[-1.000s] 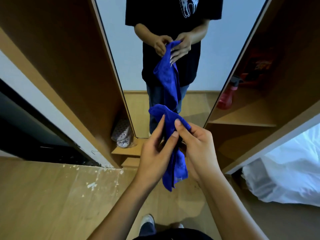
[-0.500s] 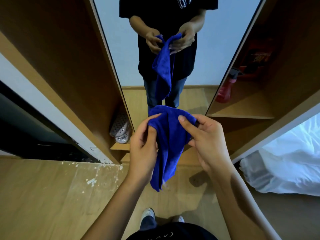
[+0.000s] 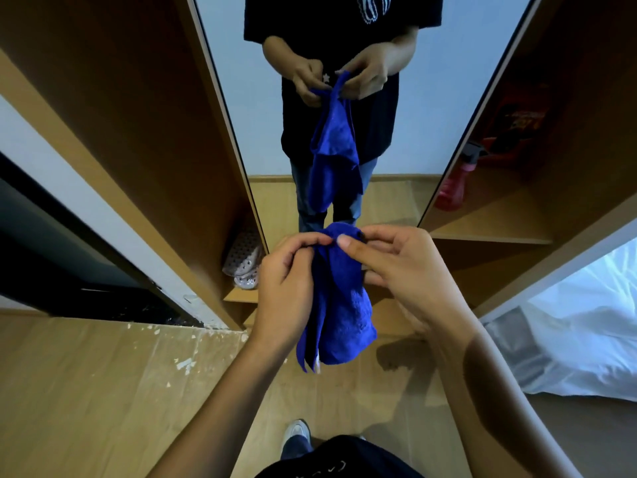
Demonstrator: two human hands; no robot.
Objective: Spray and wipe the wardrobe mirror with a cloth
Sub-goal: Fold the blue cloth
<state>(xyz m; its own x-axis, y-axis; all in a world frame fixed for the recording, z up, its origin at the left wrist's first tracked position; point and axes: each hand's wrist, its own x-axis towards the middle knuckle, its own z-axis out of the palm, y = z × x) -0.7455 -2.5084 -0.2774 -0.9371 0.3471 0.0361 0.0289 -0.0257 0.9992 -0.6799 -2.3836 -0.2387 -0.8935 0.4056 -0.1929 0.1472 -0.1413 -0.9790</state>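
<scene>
cloth: soft, light, limp | both hands' fingers pinched its top edge; remainder hung below | regrip corners

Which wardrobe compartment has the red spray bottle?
The open compartment right of the mirror: the red spray bottle with black trigger stands on its wooden shelf. The left compartment holds pale perforated slippers.

no legible text on any surface, white graphic print on black t-shirt in mirror unreadable, red packaging on wardrobe shelf too blurred to read
</scene>
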